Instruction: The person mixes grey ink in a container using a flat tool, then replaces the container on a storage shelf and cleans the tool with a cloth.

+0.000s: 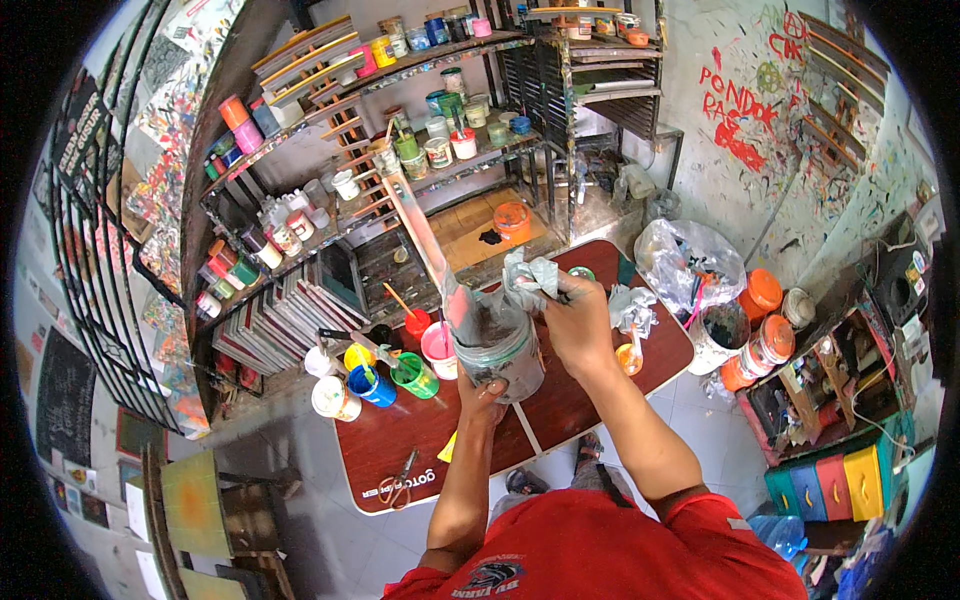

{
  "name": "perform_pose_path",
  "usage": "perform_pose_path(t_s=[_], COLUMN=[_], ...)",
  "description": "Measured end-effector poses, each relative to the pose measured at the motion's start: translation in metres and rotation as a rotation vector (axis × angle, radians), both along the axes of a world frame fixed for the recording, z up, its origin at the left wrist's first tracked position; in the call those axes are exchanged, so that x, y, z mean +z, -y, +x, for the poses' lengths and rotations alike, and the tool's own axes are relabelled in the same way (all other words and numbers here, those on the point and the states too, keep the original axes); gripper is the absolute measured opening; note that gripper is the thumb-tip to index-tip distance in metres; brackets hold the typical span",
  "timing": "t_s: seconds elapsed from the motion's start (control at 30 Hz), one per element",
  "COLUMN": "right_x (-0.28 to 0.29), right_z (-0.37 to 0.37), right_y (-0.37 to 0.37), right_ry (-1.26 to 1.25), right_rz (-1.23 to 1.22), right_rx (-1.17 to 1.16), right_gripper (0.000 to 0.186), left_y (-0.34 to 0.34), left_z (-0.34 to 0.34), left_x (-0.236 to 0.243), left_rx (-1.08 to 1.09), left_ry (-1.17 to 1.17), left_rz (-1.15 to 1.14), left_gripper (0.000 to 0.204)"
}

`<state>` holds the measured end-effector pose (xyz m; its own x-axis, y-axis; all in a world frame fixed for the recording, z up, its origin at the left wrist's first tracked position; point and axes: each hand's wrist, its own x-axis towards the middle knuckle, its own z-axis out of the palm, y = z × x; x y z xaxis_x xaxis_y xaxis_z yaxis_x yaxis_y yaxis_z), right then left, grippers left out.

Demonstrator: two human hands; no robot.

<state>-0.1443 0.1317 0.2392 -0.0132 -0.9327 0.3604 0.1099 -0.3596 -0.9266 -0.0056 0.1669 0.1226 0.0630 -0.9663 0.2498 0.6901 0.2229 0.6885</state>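
My left hand [482, 392] grips the lower left side of a grey, paint-smeared tub [515, 368], raised over a dark red table [570, 415]. A long, flat, paint-stained stick [418, 232] leans up out of the tub toward the far left. Pinched in my right hand [580, 318] is a crumpled pale grey rag [530, 280], at the tub's far right rim. Whether the rag is cloth or paper I cannot tell. To the left stand open paint pots, among them a pink one [438, 347], a green one [415, 376] and a blue one [372, 388].
Scissors [400, 485] lie on the table's near left part. Another crumpled pale rag [632, 308] sits at its right side, near a small orange pot [629, 358]. Beyond are shelves [440, 70] of paint containers. Right of the table stand a plastic bag [690, 255] and orange tubs [770, 340].
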Motion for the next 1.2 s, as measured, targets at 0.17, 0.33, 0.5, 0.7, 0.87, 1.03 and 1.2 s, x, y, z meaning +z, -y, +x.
perform_pose_path(t_s=[0.17,0.33,0.5,0.7,0.87,1.03,1.2], right_x=[-0.005,-0.02,-0.039,-0.089,-0.138,-0.241,-0.371], right_z=[-0.01,-0.01,-0.034,-0.156,-0.248,-0.375,-0.552], right_y=[0.008,0.021,0.053,0.102,0.122,0.129,0.141], right_ry=[-0.017,-0.021,0.118,0.852,0.892,0.941,0.885], right_rz=[0.011,-0.058,0.263,0.545,0.62,0.846,0.751], right_rx=[0.16,0.163,0.146,0.429,0.309,-0.255,-0.654], right_gripper=[0.017,0.017,0.024,0.023,0.022,0.019,0.036], left_y=[-0.002,-0.002,0.001,0.024,0.067,0.109,0.126], left_z=[0.001,-0.001,-0.017,-0.033,-0.07,-0.095,-0.149], left_x=[0.001,-0.016,-0.019,0.0,0.021,-0.009,-0.001], left_rx=[-0.113,-0.133,-0.219,-0.285,-0.211,-0.372,-0.357], left_ry=[-0.06,-0.055,-0.073,-0.081,-0.234,-0.495,-0.624], left_rz=[0.024,0.05,0.013,-0.048,-0.139,-0.107,-0.069], left_gripper=[0.109,0.111,0.112,0.113,0.109,0.093,0.091])
